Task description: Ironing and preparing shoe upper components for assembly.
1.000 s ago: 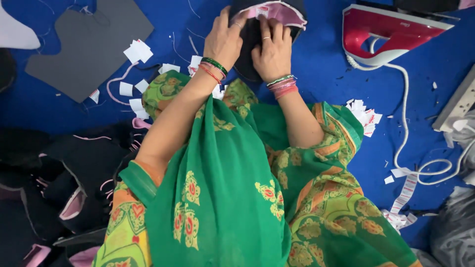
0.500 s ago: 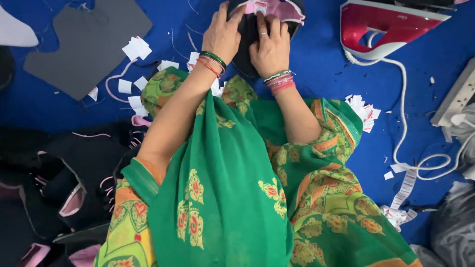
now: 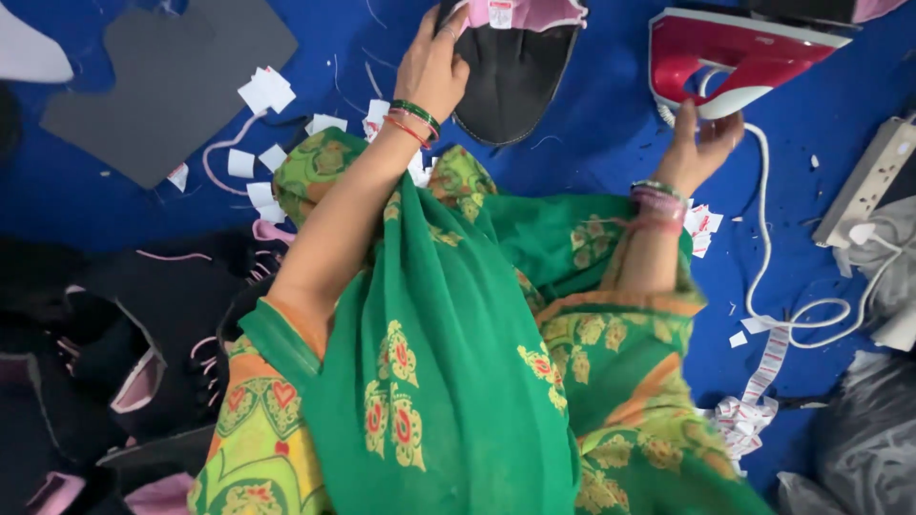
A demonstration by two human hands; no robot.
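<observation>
Pressing down on a black fabric piece (image 3: 510,81) with pink-trimmed upper edge, the left hand (image 3: 431,69) lies flat, fingers extended and spread over the cloth's left margin, not clamped around it. The piece is rounded and cup-like in outline, matte in texture, and rests on the blue cloth surface (image 3: 592,143) near the top centre of the view; a small white label (image 3: 500,13) sits at its pink edge. The right hand (image 3: 704,143) is raised just below the red and white electric iron (image 3: 739,52), fingers curled loosely apart and its thumb touching the iron's white rear end; it is not closed on anything. The iron has a smooth, glossy plastic body, and a white cord (image 3: 763,257) runs from it in loops toward a white power strip (image 3: 868,181) at the right edge. Both wrists carry bangles, and green patterned drapery (image 3: 448,362) of thin, translucent weave covers the lower centre. Small white paper tags (image 3: 269,91) lie scattered on the blue surface at left, beside a flat grey sheet (image 3: 162,86) of angular outline. A heap of black fabric pieces with pink edging (image 3: 124,353) occupies the lower left. A strip of white labels (image 3: 754,401) trails at lower right.
</observation>
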